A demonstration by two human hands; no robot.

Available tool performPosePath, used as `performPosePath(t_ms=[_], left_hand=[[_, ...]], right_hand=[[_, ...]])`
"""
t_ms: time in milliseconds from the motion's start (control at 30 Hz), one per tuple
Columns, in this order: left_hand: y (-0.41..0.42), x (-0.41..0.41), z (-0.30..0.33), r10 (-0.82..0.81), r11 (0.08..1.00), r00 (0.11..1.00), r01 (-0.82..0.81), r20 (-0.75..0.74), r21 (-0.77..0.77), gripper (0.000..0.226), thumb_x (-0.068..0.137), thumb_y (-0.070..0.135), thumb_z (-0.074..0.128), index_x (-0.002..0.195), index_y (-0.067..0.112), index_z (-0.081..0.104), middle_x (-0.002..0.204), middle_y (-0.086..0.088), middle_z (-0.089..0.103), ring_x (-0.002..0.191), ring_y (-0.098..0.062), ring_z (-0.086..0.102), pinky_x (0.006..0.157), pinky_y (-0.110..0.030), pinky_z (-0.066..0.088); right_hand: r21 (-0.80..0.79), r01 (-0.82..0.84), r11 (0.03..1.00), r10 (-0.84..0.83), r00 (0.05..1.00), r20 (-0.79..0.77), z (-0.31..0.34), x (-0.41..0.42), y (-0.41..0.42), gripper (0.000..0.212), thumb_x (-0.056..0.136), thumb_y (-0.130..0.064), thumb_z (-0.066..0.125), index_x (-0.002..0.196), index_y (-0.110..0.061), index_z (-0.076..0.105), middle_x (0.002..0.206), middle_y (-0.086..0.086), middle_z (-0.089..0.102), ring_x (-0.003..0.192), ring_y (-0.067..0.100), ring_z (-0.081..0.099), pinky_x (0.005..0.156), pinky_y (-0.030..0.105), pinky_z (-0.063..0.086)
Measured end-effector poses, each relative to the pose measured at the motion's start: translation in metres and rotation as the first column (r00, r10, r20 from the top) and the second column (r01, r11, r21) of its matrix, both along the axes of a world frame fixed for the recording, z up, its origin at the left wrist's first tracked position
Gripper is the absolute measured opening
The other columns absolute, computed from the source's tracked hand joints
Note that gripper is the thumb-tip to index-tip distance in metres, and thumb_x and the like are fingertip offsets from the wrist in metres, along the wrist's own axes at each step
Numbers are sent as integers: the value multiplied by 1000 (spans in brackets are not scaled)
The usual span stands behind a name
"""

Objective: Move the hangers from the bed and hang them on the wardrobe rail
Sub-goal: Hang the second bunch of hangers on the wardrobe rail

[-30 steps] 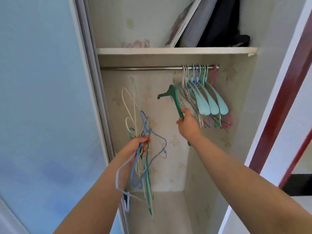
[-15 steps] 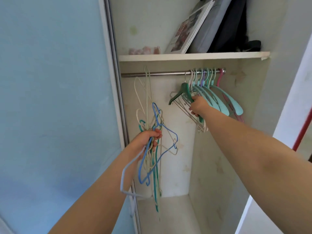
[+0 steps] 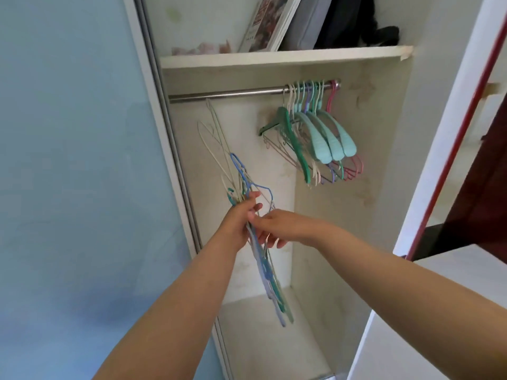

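My left hand (image 3: 238, 223) grips a bundle of thin wire hangers (image 3: 263, 259), white, blue and green, held upright in front of the open wardrobe. My right hand (image 3: 277, 227) reaches across to the bundle, its fingers curled at the wires just beside my left hand. The metal wardrobe rail (image 3: 233, 93) runs under the shelf. At its right end hang several hangers (image 3: 315, 133): a dark green plastic one on the left, pale teal padded ones, and thin pink and purple ones.
A white shelf (image 3: 274, 60) above the rail carries a picture frame, folded fabric and dark items. The sliding door frame (image 3: 162, 160) stands left of the opening beside a blue wall. The rail's left half is bare. A dark red door edge (image 3: 452, 160) is on the right.
My right hand let go of the dark green hanger, which now hangs on the rail, and came down left to the bundle in my left hand.
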State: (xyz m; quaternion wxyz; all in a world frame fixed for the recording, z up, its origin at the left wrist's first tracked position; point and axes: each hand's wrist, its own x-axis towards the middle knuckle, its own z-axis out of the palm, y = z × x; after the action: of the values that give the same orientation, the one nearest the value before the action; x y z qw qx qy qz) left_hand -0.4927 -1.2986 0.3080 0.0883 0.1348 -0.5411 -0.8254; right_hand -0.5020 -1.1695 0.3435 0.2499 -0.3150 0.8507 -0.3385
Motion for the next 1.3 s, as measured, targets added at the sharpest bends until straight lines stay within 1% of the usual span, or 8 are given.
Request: performPosePath(t_ms=[133, 267, 367, 433, 567, 1000, 1200, 1300], left_hand=[[10, -12, -5, 59, 997, 998, -57, 33, -49, 21, 97, 38, 48, 108, 29, 64, 105, -2, 59, 75, -9, 54, 56, -22, 49], [7, -19, -13, 93, 996, 996, -93, -10, -1, 21, 99, 28, 47, 99, 22, 67, 101, -4, 62, 68, -7, 54, 57, -21, 42], [-2, -20, -19, 112, 989, 994, -112, 10, 98, 18, 96, 15, 49, 93, 19, 66, 88, -2, 60, 54, -8, 47, 49, -20, 41], [-7, -22, -23, 138, 981, 990, -139, 19, 134, 18, 95, 12, 50, 90, 18, 66, 83, -2, 58, 48, -9, 44, 43, -20, 40], [-13, -23, -26, 224, 973, 974, -226, 45, 51, 19, 93, 8, 50, 86, 19, 64, 81, -3, 54, 53, -11, 41, 47, -22, 36], [-34, -14, -22, 182, 977, 975, -165, 126, -133, 21, 87, 6, 45, 83, 16, 63, 65, -1, 45, 42, -12, 38, 42, -23, 32], [-41, -7, -24, 179, 973, 969, -148, 170, -178, 18, 88, 8, 48, 84, 15, 63, 66, -1, 45, 45, -13, 36, 43, -23, 32], [-41, -7, -20, 222, 960, 959, -183, 178, -211, 18, 89, 9, 47, 85, 15, 63, 66, -1, 44, 49, -14, 34, 44, -22, 30]], right_hand=[[-202, 148, 968, -108, 974, 199, -16, 6, 6, 31, 94, -35, 53, 94, -6, 66, 78, 3, 61, 62, 10, 55, 57, 18, 47], [-285, 473, 834, -348, 850, 395, -13, -8, 15, 24, 97, -15, 41, 80, -9, 55, 63, 9, 57, 46, 19, 58, 45, 24, 52], [-249, 486, 838, -464, 874, 146, -18, -28, 30, 29, 100, -18, 31, 95, -8, 58, 67, 6, 51, 46, 15, 48, 41, 23, 43], [-173, 427, 887, -450, 885, -121, -23, -41, 37, 34, 102, -19, 29, 112, -5, 58, 87, 9, 57, 63, 17, 50, 56, 25, 40], [-18, 421, 907, -405, 857, -318, -38, -60, 42, 27, 100, -14, 34, 119, -1, 48, 115, 21, 61, 102, 35, 58, 72, 28, 36], [199, 448, 872, -275, 784, -557, -77, -82, 44, 20, 97, -10, 33, 116, -11, 38, 76, 8, 53, 65, 28, 53, 46, 29, 34], [180, 437, 881, -233, 734, -638, -73, -85, 38, 25, 96, -9, 35, 120, -13, 41, 81, 9, 58, 68, 30, 54, 56, 31, 40], [19, 454, 891, -350, 713, -607, -55, -85, 28, 29, 96, -10, 35, 124, -12, 42, 93, 17, 66, 80, 35, 62, 62, 33, 41]])
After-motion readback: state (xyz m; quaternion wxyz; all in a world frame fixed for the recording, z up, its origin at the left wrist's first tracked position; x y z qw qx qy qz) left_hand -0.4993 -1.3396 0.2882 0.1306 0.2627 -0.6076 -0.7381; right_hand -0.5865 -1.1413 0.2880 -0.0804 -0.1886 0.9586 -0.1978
